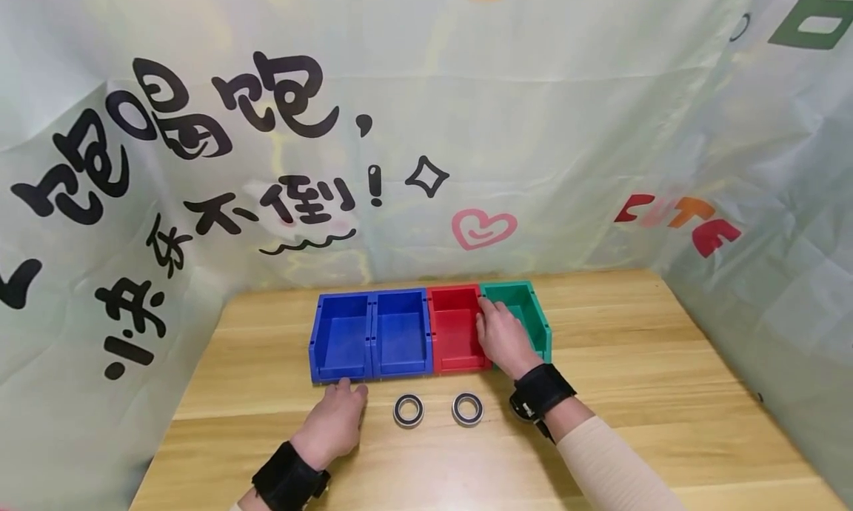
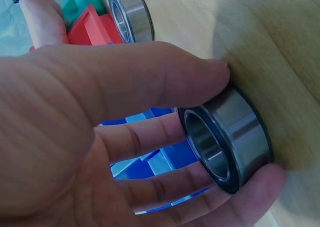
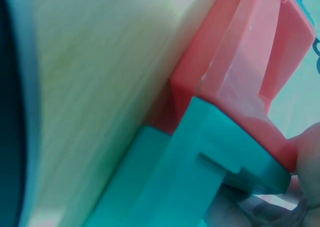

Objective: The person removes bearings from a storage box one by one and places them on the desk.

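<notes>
My left hand (image 1: 333, 426) is low in front of the blue bins. Its thumb (image 2: 195, 79) and fingers lie round a metal ball bearing (image 2: 250, 132) with a black seal, near the tabletop; the hand hides this bearing in the head view. My right hand (image 1: 504, 337) straddles the walls where the red bin (image 1: 457, 341) and the green bin (image 1: 537, 311) meet. In the right wrist view its thumb is against the end of the red wall (image 3: 240, 82), with other fingers by the green wall (image 3: 240, 142).
Two blue bins, left (image 1: 343, 341) and right (image 1: 402, 341), join the row. Before them lie two more bearings, one left (image 1: 397, 415) and one right (image 1: 456, 415); a third (image 1: 523, 413) shows partly under the right wrist. A printed cloth (image 1: 566, 126) encloses the wooden table (image 1: 646, 363).
</notes>
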Motion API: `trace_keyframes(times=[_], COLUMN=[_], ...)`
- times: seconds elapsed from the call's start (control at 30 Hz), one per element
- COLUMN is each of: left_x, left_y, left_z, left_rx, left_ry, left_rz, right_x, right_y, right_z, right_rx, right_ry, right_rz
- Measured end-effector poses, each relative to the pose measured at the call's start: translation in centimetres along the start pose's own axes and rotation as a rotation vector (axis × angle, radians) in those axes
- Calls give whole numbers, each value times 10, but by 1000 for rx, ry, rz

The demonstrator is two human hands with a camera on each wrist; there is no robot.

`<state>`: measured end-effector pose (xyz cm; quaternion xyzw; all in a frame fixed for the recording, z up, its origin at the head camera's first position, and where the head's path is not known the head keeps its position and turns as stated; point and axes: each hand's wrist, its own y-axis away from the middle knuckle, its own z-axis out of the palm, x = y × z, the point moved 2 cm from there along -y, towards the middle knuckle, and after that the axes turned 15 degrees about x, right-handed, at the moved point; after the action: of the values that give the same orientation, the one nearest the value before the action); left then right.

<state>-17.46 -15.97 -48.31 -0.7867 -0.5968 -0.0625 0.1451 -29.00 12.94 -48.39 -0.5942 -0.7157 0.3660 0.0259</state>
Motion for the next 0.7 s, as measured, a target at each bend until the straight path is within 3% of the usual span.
trace_keyframes(times=[0.53, 0.7], left_x=[-1, -1], left_y=[4, 3], left_z=[4, 2], left_rx=[-8, 4], left_ry=[20, 10], left_rz=[-23, -5], right_x=[1, -1], right_y=[2, 1], right_z=[-2, -1], right_rx=[-9, -12], right_ry=[6, 2], right_rz=[14, 7])
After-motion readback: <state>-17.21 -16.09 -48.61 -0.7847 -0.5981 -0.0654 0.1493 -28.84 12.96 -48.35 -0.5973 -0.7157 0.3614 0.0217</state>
